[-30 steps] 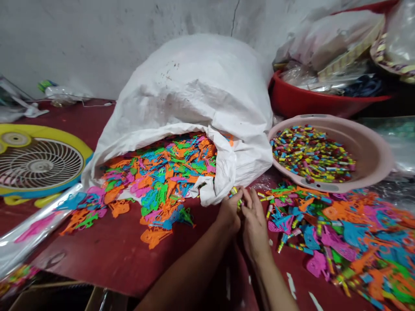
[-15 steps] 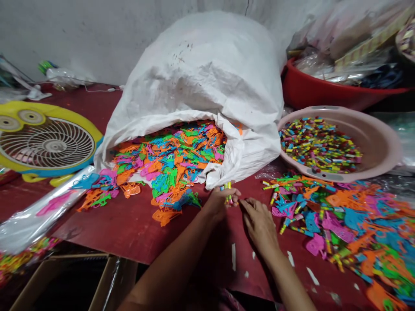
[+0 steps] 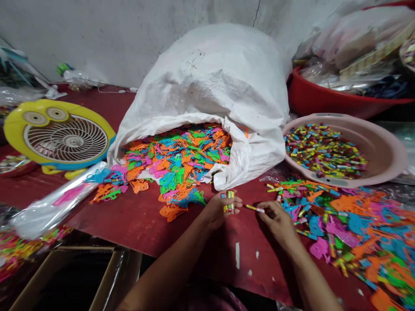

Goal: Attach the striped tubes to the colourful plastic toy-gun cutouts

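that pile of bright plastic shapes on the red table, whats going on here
A person's hands work over a dark red tabletop. The left hand holds a few short multicoloured sticks, and the right hand pinches one striped stick. Flat bright plastic shapes spill from a white woven sack, beside a pale pink plastic basin full of similar sticks.

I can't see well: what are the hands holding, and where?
Right hand: a small striped stick, pinched at one end by fingertips. Left hand: a few similar sticks, in its fingers.
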{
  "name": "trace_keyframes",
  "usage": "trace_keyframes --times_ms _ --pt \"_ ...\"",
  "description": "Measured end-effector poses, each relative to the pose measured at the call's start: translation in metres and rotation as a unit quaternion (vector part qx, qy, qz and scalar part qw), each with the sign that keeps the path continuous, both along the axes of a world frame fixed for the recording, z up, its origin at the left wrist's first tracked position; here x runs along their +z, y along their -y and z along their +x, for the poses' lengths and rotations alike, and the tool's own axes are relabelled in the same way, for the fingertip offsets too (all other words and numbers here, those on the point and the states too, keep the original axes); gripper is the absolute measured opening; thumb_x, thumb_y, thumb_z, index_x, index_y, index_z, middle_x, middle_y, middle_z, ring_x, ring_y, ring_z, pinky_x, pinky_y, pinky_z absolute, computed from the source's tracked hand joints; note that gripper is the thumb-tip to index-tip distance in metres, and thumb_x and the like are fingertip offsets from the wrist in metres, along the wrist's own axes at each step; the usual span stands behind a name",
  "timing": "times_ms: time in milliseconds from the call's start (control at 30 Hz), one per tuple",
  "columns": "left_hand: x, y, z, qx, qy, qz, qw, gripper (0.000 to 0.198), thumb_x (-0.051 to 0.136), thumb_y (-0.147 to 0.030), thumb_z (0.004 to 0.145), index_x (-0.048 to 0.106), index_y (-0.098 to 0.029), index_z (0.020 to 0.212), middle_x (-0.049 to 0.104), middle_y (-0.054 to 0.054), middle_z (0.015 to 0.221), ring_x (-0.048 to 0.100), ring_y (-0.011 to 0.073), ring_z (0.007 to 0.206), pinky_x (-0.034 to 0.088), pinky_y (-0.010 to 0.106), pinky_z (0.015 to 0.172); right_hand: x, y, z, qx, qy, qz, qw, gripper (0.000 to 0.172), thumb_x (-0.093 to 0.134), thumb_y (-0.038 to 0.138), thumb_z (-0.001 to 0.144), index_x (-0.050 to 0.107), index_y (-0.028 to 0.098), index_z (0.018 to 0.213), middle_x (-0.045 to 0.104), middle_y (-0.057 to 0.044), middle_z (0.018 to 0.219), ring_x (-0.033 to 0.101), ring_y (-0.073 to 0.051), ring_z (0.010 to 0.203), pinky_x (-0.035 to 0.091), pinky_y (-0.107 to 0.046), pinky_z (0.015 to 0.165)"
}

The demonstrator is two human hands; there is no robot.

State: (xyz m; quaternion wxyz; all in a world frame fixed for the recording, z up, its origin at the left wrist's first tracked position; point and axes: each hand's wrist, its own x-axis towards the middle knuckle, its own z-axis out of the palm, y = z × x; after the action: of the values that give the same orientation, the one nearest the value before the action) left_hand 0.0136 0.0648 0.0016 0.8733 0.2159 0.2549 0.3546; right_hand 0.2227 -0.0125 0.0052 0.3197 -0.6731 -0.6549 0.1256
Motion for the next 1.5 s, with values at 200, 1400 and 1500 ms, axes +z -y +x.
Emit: trace_keyframes --times_ms 200,1400,1500 --pt "0.003 0.012 0.000 -0.055 -0.011 0.037 0.998 0.048 0.079 -0.025 0.068 0.060 -0.014 0.111 0.070 0.013 0.100 0.070 0.0221 0.083 0.049 0.029 0.070 0.047 0.005 -0.027 0.132 -0.037 0.019 0.990 0.013 0.051 0.019 0.093 0.063 0.023 0.096 0.059 -0.005 0.094 0.058 -0.018 0.088 0.046 -0.030 0.078" --pt "-0.001 0.037 -0.021 0.015 -0.069 0.060 0.996 0.033 0.078 -0.028 0.064 0.054 -0.016 0.084 0.056 -0.003 0.059 0.050 0.0080 0.044 0.037 0.020 0.043 0.071 -0.038 -0.081 0.092 -0.113 0.015 0.989 0.016 0.058 0.034 0.088 0.066 0.020 0.085 0.067 -0.004 0.081 0.062 -0.018 0.076 0.048 -0.031 0.072" --pt "-0.002 0.032 -0.014 0.049 0.008 -0.023 0.999 0.039 0.076 -0.046 0.070 0.056 -0.016 0.086 0.058 0.000 0.067 0.051 0.0084 0.048 0.033 0.020 0.042 0.055 -0.014 -0.095 0.065 -0.065 0.120 0.989 0.012 0.055 0.028 0.093 0.065 0.022 0.093 0.065 -0.005 0.087 0.061 -0.020 0.081 0.049 -0.034 0.075"
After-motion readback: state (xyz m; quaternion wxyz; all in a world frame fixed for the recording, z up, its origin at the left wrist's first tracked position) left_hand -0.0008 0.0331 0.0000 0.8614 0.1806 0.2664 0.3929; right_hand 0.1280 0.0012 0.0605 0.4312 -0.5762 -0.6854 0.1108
